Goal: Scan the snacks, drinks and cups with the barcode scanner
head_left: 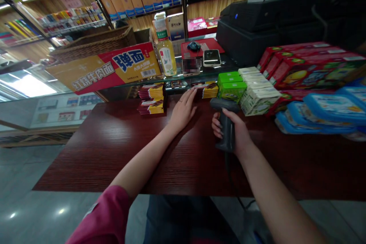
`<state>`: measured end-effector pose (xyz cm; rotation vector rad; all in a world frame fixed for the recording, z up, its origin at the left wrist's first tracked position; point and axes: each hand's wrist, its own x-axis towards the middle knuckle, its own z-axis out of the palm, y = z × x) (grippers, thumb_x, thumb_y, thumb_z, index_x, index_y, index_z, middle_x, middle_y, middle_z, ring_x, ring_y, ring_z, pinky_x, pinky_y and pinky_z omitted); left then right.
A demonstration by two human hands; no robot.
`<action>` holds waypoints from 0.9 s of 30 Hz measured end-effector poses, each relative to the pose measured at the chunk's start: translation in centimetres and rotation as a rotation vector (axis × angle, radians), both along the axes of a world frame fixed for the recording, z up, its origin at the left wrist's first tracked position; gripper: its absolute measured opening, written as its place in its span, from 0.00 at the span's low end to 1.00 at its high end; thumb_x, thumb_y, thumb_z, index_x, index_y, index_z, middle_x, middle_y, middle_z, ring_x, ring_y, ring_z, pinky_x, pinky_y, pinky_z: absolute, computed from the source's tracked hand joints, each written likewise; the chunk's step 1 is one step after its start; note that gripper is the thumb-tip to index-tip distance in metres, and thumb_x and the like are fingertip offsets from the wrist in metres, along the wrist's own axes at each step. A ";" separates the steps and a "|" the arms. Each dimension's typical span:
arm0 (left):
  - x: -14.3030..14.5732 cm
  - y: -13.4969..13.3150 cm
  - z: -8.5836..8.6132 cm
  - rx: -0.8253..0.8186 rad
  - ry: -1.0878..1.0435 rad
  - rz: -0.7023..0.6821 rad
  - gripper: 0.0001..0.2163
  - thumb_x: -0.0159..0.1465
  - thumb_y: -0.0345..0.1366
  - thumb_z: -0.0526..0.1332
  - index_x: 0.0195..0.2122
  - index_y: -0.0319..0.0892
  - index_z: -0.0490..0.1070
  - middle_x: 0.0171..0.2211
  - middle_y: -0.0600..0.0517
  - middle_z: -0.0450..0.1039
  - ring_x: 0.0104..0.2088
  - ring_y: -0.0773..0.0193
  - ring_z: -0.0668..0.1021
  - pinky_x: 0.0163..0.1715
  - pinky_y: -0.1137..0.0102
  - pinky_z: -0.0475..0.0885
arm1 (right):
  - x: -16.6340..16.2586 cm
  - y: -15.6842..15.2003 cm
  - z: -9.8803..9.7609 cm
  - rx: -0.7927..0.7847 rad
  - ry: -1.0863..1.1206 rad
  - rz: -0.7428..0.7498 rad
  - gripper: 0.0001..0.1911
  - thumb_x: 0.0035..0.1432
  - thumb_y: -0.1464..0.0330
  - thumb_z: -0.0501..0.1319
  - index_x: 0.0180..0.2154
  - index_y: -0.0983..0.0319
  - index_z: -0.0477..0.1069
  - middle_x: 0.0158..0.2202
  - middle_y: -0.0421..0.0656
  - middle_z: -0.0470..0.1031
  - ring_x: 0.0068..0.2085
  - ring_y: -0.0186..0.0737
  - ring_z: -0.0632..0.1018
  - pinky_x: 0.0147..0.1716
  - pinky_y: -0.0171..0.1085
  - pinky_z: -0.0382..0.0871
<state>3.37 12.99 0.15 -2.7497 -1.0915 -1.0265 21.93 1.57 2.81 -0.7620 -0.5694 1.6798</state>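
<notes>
Now, both hands are over the dark red counter (114, 152), a little short of its far edge. The right hand (239, 134) is wrapped tight around the grip of a black barcode scanner (228, 127), with the fingers curled across its left side. The scanner's head points away, towards the far edge. It sits just in front of two green boxes (230, 85), close to them but not touching. A dark cable drops from the scanner's base and runs off over the near edge.

The left hand (183, 112) lies open, palm down, flat on the wood, with a ring on one finger. Its fingertips reach up to a row of yellow-and-brown packs (210, 89) at the far edge, though I can't tell whether they touch. A taller stack of the same packs (151, 99) stands to the left of that hand.

At the far right corner there are pale cartons (257, 93), long red boxes (309, 65) and blue packets (328, 108), all crowded together. Beyond the far edge, a raised glass shelf carries a yellow drink bottle (166, 51), a red-and-yellow noodle carton (105, 68) and a phone (212, 57).
</notes>
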 end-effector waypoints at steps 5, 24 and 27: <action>2.7 4.4 -0.3 -0.054 -0.032 0.155 0.29 0.67 0.25 0.60 0.70 0.40 0.62 0.72 0.42 0.59 0.73 0.47 0.60 0.67 0.52 0.66 | 0.2 0.7 -0.3 -0.027 0.027 -0.025 0.21 0.51 0.53 0.72 0.31 0.61 0.70 0.22 0.35 0.61 0.20 0.29 0.62 0.15 0.27 0.59; -7.5 -5.5 -0.1 -0.807 -0.750 0.170 0.18 0.63 0.50 0.66 0.39 0.39 0.83 0.30 0.52 0.82 0.29 0.63 0.79 0.30 0.73 0.71 | -2.0 -1.6 0.2 -0.039 -0.240 0.444 0.22 0.53 0.51 0.72 0.31 0.64 0.75 0.22 0.40 0.68 0.18 0.31 0.65 0.11 0.28 0.62; -7.2 -5.2 -0.3 -0.818 -0.740 0.166 0.17 0.63 0.50 0.66 0.39 0.39 0.82 0.29 0.52 0.81 0.29 0.64 0.78 0.28 0.73 0.69 | -2.5 -1.5 -0.2 -0.082 -0.302 0.437 0.23 0.53 0.50 0.72 0.31 0.64 0.75 0.22 0.40 0.68 0.18 0.31 0.66 0.11 0.28 0.63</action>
